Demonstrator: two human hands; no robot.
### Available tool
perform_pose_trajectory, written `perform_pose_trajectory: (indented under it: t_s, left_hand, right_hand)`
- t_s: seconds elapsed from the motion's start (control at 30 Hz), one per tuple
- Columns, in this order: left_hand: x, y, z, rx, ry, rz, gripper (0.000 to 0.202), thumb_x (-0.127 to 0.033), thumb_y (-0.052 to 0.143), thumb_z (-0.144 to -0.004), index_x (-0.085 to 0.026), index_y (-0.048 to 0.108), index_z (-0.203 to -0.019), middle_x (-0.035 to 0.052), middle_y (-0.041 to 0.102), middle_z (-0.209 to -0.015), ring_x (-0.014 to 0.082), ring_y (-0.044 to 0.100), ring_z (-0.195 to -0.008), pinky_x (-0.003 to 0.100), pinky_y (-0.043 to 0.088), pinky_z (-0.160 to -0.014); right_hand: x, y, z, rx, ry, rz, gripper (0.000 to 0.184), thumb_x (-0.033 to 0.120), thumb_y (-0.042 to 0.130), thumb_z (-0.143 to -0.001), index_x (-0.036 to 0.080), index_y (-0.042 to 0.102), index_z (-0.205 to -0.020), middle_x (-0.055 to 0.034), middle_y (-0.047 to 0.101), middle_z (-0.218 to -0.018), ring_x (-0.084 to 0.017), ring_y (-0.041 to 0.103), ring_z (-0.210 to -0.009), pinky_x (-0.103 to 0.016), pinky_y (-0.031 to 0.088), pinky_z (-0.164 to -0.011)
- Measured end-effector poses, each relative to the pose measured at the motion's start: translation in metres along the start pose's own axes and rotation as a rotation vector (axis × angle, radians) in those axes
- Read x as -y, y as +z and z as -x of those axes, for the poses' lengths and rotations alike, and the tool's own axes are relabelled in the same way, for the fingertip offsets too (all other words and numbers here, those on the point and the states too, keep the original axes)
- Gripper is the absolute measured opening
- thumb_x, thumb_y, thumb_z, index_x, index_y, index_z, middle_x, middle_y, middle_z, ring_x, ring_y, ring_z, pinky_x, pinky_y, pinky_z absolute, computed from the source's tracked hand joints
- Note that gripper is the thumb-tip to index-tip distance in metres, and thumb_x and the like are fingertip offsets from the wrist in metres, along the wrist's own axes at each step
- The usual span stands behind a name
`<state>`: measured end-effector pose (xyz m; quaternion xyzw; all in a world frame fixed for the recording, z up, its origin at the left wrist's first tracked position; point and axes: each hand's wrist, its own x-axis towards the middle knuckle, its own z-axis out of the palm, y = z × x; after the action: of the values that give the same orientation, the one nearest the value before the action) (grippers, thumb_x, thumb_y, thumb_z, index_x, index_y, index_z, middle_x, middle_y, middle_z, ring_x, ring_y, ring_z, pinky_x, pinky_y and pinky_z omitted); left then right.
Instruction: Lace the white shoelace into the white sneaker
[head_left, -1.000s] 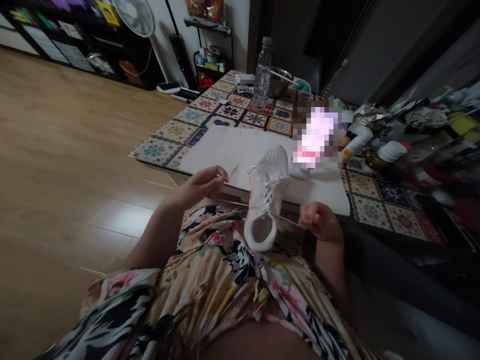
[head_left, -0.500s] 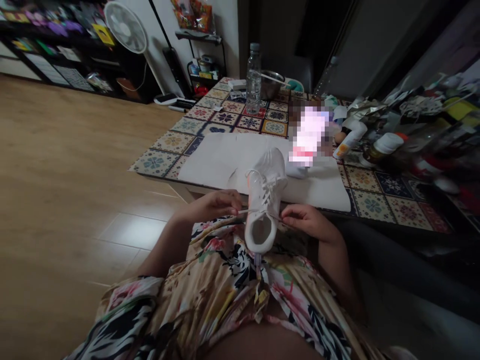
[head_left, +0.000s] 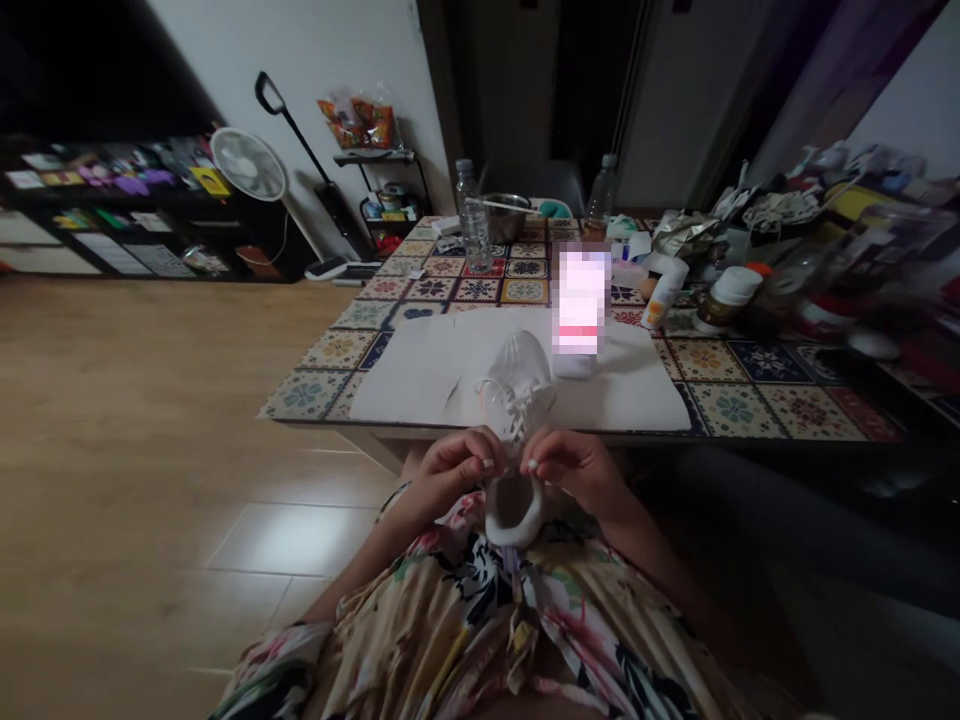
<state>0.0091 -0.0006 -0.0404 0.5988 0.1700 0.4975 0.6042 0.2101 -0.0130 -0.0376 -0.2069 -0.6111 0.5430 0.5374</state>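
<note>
A white lace-up shoe (head_left: 516, 365) rests with its toe toward the table and its heel opening toward my lap. My left hand (head_left: 459, 468) is closed in a pinch at the left of the shoe's collar. On the opposite side, my right hand (head_left: 574, 466) also pinches, its fingertips near the top of the tongue. The white shoelace (head_left: 519, 410) criss-crosses the shoe's front, and its ends run to my fingers, which largely hide them. Both hands are close together above the shoe opening.
White paper (head_left: 405, 370) covers part of the patterned table (head_left: 330, 350). A blurred-out bright screen (head_left: 579, 300) stands beyond the shoe. Plastic bottles (head_left: 475, 235), a metal bowl (head_left: 506, 215) and a white-lidded jar (head_left: 727, 300) stand farther back, with clutter at right.
My hands have come inward from either side of the shoe, where the lace was stretched between them, and now nearly meet over its collar. The camera view has tilted up.
</note>
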Motion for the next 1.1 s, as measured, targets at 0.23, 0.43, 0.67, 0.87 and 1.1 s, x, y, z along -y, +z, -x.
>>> perform_pose_trajectory:
  t_s: [0.23, 0.43, 0.67, 0.87, 1.1]
  left_hand:
    - [0.004, -0.002, 0.001, -0.016, 0.175, -0.209, 0.029, -0.040, 0.061, -0.095, -0.017, 0.060, -0.077, 0.0052, 0.058, -0.079, 0.0183, 0.054, -0.079, 0.030, 0.044, -0.074]
    - [-0.006, 0.000, -0.004, 0.055, 0.282, -0.553, 0.020, -0.031, 0.057, -0.097, -0.018, 0.062, -0.082, 0.0070, 0.061, -0.080, 0.0187, 0.057, -0.081, 0.031, 0.047, -0.076]
    - [-0.004, 0.006, -0.006, 0.000, 0.247, -0.548, 0.014, -0.029, 0.064, -0.094, -0.017, 0.065, -0.086, 0.0055, 0.064, -0.077, 0.0142, 0.058, -0.072, 0.023, 0.046, -0.066]
    - [0.003, 0.009, -0.003, -0.091, 0.010, -0.480, 0.033, -0.037, 0.072, -0.086, -0.015, 0.066, -0.111, 0.0048, 0.068, -0.077, 0.0147, 0.061, -0.067, 0.023, 0.048, -0.060]
    - [-0.003, 0.011, -0.004, -0.109, 0.021, -0.558, 0.025, -0.031, 0.071, -0.084, -0.015, 0.072, -0.104, 0.0069, 0.072, -0.081, 0.0157, 0.064, -0.070, 0.024, 0.050, -0.064]
  right_hand:
    - [0.001, 0.010, -0.001, -0.076, -0.112, 0.263, 0.016, 0.035, 0.066, -0.091, 0.023, 0.072, -0.082, -0.0011, 0.067, -0.079, -0.015, 0.063, -0.076, -0.027, 0.049, -0.072]
    - [-0.001, 0.010, -0.002, -0.152, -0.157, 0.384, 0.011, 0.028, 0.063, -0.091, 0.024, 0.074, -0.090, -0.0030, 0.071, -0.083, -0.016, 0.066, -0.079, -0.028, 0.053, -0.073]
    - [0.002, 0.012, 0.002, -0.177, -0.127, 0.471, 0.008, 0.028, 0.066, -0.088, 0.023, 0.070, -0.083, -0.0009, 0.069, -0.075, -0.015, 0.064, -0.069, -0.025, 0.051, -0.065]
    - [0.006, 0.009, 0.002, -0.121, -0.137, 0.514, 0.016, 0.038, 0.067, -0.089, 0.023, 0.069, -0.082, -0.0018, 0.072, -0.077, -0.017, 0.067, -0.074, -0.027, 0.053, -0.069]
    - [0.007, 0.009, 0.005, -0.096, -0.208, 0.598, 0.008, 0.032, 0.066, -0.091, 0.026, 0.071, -0.092, -0.0024, 0.074, -0.083, -0.018, 0.069, -0.079, -0.029, 0.055, -0.074]
